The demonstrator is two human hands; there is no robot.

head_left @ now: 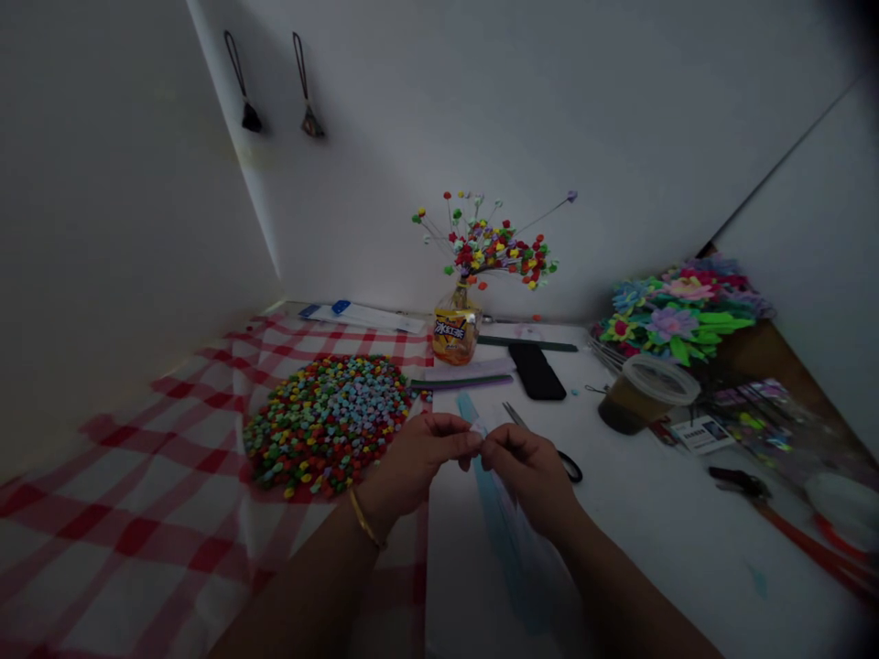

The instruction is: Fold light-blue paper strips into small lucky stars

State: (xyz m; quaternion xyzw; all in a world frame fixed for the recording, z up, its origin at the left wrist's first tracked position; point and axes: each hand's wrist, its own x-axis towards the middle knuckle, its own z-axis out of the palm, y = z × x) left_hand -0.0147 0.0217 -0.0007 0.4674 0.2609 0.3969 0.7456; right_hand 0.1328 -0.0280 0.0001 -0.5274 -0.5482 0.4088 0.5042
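Observation:
My left hand (427, 455) and my right hand (527, 469) meet fingertip to fingertip over the white tabletop. Both are closed in a pinch on a pale lilac paper strip (479, 427), of which only a small part shows between the fingers. Under my hands lies a bundle of light blue and lilac paper strips (500, 531). Scissors (571, 467) rest just beyond my right hand, partly hidden by it. Left of my left hand, a big heap of small folded paper stars (330, 421) in many colours covers part of a red-and-white checked cloth (157, 540).
Behind my hands stand a bottle (455, 331) of stars on wires and a black phone (537, 372). More paper strips (463, 373) lie nearby. To the right are a plastic tub (645, 394) with dark contents, pliers (740, 481) and colourful craft flowers (677, 316). Walls close off the back and left.

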